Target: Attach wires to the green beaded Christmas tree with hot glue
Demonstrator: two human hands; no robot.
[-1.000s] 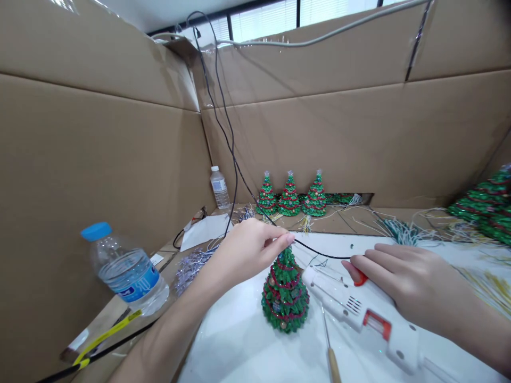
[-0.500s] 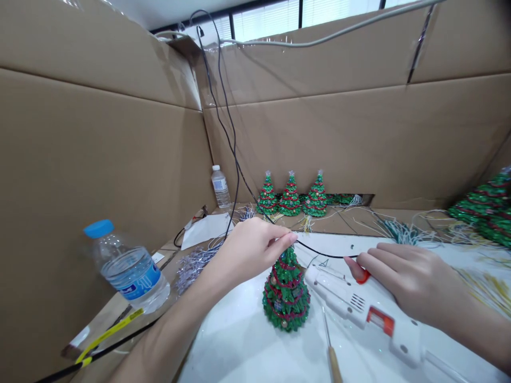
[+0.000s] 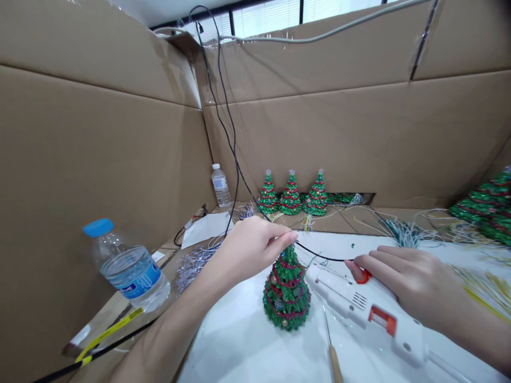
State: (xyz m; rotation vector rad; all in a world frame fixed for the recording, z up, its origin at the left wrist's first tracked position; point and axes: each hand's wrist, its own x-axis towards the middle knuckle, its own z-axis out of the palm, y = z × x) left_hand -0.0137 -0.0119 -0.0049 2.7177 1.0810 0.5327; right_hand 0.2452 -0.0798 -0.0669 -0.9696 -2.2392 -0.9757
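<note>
My left hand [image 3: 265, 242] pinches the tip of a small green Christmas tree [image 3: 287, 298] with thumb and fingertips; the fingers hide the very top. Upright on the white surface, the tree carries red garland and small ornaments. A black cord [image 3: 319, 255] passes by my left fingertips and reaches the fingers of my right hand [image 3: 403, 276]. That hand is curled, closed at the cord, just over a white glue gun [image 3: 359, 303] with red parts. How firmly it grips is partly hidden. Beside the gun lies a thin metal tool [image 3: 335, 361] with a wooden handle.
Three finished-looking trees [image 3: 291, 194] stand by the cardboard wall [image 3: 359, 133], with more trees [image 3: 487, 207] at right. Loose wire bundles [image 3: 407, 234] lie behind my right hand. A large water bottle [image 3: 133, 271], a smaller bottle [image 3: 221, 186] and silvery tinsel [image 3: 195, 268] are at left.
Both hands keep nearly the same pose and place. The right hand has shifted very slightly, and the cord sags a little differently.
</note>
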